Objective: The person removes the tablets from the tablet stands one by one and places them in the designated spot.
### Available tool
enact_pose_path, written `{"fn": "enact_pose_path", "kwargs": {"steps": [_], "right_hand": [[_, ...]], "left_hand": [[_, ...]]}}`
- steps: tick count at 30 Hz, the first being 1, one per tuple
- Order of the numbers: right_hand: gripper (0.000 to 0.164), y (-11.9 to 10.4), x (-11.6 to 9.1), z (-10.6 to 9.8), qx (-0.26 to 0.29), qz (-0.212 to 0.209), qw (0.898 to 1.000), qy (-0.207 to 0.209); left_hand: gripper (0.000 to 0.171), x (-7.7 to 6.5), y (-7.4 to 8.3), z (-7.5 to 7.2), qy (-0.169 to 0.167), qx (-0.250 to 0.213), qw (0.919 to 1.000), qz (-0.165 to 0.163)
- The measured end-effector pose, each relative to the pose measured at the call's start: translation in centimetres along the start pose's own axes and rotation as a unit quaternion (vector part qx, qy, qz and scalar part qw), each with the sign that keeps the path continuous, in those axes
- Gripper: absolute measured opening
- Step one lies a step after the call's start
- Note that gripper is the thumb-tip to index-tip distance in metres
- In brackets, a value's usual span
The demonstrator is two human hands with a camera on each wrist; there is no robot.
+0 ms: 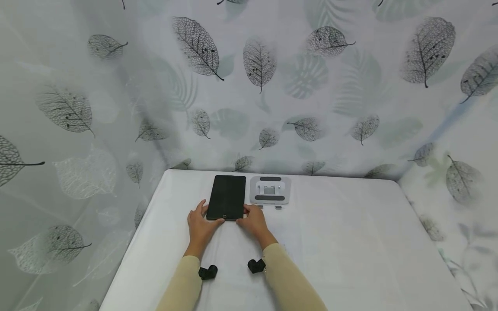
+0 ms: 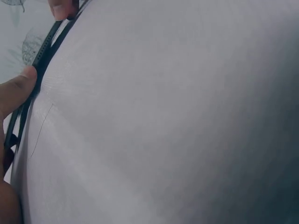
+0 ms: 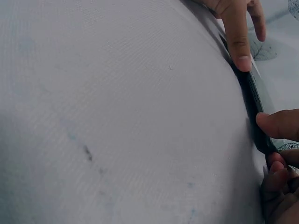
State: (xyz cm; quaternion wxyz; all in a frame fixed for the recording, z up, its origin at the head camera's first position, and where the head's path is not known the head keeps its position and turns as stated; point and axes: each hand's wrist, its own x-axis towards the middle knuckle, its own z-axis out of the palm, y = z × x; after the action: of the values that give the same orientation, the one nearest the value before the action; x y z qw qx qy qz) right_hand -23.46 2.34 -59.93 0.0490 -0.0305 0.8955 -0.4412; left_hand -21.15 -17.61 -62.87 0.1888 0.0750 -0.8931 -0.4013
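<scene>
A black tablet [image 1: 226,196] with a dark screen and a round button at its near edge is held at its two near corners. My left hand [image 1: 199,228] grips the left corner, thumb along the near edge and fingers at the left side. On the right corner, my right hand [image 1: 254,222] pinches in the same way, its fingertips partly hidden under the tablet. Both wrist views show the tablet's thin edge, with a dark shadow beneath it on the white cloth. Right of the tablet lies a flat grey stand [image 1: 270,198] with dark pads.
Two small dark-tipped tabs [image 1: 278,207] stick out at the stand's near side. A white cloth covers the table [image 1: 342,242]. Leaf-printed curtains [image 1: 288,99] hang behind it and at both sides.
</scene>
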Motion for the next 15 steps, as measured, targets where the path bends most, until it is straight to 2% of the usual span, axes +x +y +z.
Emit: {"fn": "enact_pose_path", "kwargs": {"steps": [5, 10, 15], "right_hand": [[0.065, 0.58, -0.16, 0.57, -0.038, -0.006, 0.999, 0.010], [0.062, 0.53, 0.13, 0.58, -0.039, -0.039, 0.998, 0.028], [0.062, 0.51, 0.18, 0.54, -0.034, -0.041, 0.998, 0.033]], "left_hand": [[0.095, -0.57, -0.22, 0.19, 0.005, 0.029, 0.9994, 0.016], [0.087, -0.07, -0.10, 0.11, 0.008, 0.044, 0.9987, 0.024], [0.083, 0.27, -0.02, 0.03, 0.010, 0.035, 0.9987, 0.035]]}}
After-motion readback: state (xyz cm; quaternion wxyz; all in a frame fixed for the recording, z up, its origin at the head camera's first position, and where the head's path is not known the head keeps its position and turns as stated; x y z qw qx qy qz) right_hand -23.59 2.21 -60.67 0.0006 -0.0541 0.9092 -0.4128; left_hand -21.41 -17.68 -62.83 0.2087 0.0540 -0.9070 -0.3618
